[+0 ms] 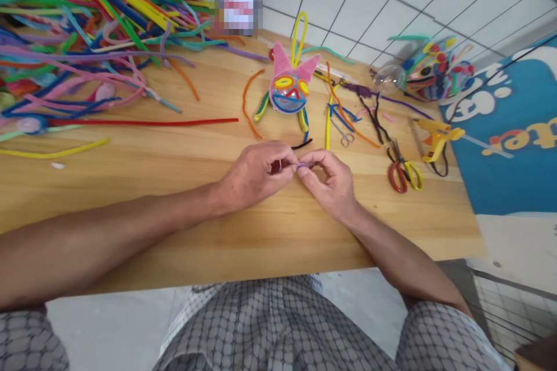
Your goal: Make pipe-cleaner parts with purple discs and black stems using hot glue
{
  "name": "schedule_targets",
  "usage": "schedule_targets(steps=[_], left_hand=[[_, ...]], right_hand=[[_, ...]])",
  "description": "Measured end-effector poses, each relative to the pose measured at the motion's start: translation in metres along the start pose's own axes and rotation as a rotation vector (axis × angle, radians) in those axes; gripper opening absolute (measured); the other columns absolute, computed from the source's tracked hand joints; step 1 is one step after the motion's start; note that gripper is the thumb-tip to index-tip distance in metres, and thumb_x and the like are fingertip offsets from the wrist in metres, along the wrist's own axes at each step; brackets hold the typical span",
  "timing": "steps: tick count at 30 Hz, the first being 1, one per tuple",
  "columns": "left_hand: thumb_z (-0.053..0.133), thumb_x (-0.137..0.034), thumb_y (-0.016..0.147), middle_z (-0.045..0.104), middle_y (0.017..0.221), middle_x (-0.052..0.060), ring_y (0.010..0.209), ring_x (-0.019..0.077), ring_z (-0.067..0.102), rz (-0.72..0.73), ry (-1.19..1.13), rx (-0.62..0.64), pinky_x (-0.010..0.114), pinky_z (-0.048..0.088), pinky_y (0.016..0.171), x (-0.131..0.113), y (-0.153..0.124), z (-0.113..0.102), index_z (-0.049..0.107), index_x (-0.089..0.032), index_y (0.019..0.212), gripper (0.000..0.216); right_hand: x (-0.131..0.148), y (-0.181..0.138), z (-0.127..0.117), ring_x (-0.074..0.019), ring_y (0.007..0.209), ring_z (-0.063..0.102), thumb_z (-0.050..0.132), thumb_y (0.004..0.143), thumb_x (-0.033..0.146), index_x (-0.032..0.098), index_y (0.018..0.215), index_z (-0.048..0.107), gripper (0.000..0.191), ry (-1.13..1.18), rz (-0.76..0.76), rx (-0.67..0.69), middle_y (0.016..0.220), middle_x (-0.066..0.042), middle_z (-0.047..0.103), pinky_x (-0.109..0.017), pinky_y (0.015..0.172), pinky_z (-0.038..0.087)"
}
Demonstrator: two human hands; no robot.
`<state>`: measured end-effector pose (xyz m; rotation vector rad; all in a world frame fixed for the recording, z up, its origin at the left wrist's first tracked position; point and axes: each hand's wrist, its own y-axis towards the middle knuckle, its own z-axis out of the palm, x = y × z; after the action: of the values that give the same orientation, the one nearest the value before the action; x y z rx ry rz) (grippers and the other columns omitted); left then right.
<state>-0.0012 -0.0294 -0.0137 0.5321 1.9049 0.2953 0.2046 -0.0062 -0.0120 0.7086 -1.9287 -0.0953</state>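
My left hand and my right hand meet over the middle of the wooden table. Both pinch a short purple pipe-cleaner piece between thumb and fingertips. A bit of red shows inside my left fingers. Just beyond the hands stands a pipe-cleaner face figure with pink ears, a yellow loop on top and dangling coloured legs. A short black pipe cleaner lies between the figure and my hands.
A big heap of coloured pipe cleaners fills the table's far left; a long red one and a yellow one lie nearer. To the right are small scissors, red-and-yellow scissors, a yellow glue gun and another pipe-cleaner figure.
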Motion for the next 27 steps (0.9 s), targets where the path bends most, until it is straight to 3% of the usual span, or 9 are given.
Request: schedule_targets(steps=[5, 13, 21, 27], left_hand=[[0.066, -0.012, 0.090, 0.068, 0.073, -0.001, 0.063, 0.0100, 0.055, -0.017, -0.010, -0.001, 0.023, 0.042, 0.060, 0.0002, 0.0001, 0.0012, 0.070, -0.017, 0.083, 0.009], [0.069, -0.022, 0.092, 0.068, 0.070, -0.002, 0.060, 0.0095, 0.053, -0.161, -0.101, 0.012, 0.022, 0.042, 0.058, -0.0054, 0.0036, 0.0007, 0.070, -0.017, 0.081, 0.012], [0.069, -0.018, 0.091, 0.068, 0.070, -0.002, 0.060, 0.0096, 0.053, -0.165, -0.057, 0.020, 0.022, 0.042, 0.057, -0.0044, 0.0024, 0.0008, 0.069, -0.018, 0.080, 0.011], [0.068, -0.014, 0.089, 0.068, 0.070, -0.003, 0.060, 0.0088, 0.054, -0.108, -0.018, 0.018, 0.021, 0.042, 0.058, -0.0028, 0.0000, 0.0023, 0.070, -0.017, 0.082, 0.008]], right_hand=[[-0.0038, -0.0014, 0.0006, -0.0166, 0.086, 0.070, 0.073, 0.097, 0.031, 0.022, 0.113, 0.069, 0.018, 0.043, 0.022, -0.001, 0.097, -0.003, 0.075, -0.034, 0.081, 0.058], [-0.0067, -0.0017, -0.0024, -0.0171, 0.081, 0.065, 0.066, 0.102, 0.037, 0.024, 0.093, 0.068, 0.017, 0.102, 0.095, -0.126, 0.086, 0.000, 0.070, -0.034, 0.078, 0.053], [-0.0080, -0.0012, -0.0008, -0.0180, 0.083, 0.066, 0.072, 0.098, 0.040, 0.025, 0.099, 0.069, 0.015, 0.064, 0.052, -0.070, 0.090, -0.001, 0.072, -0.035, 0.079, 0.055], [-0.0035, 0.0009, -0.0001, -0.0167, 0.082, 0.066, 0.071, 0.097, 0.027, 0.024, 0.094, 0.069, 0.005, 0.028, 0.006, -0.015, 0.087, 0.000, 0.071, -0.034, 0.078, 0.054]])
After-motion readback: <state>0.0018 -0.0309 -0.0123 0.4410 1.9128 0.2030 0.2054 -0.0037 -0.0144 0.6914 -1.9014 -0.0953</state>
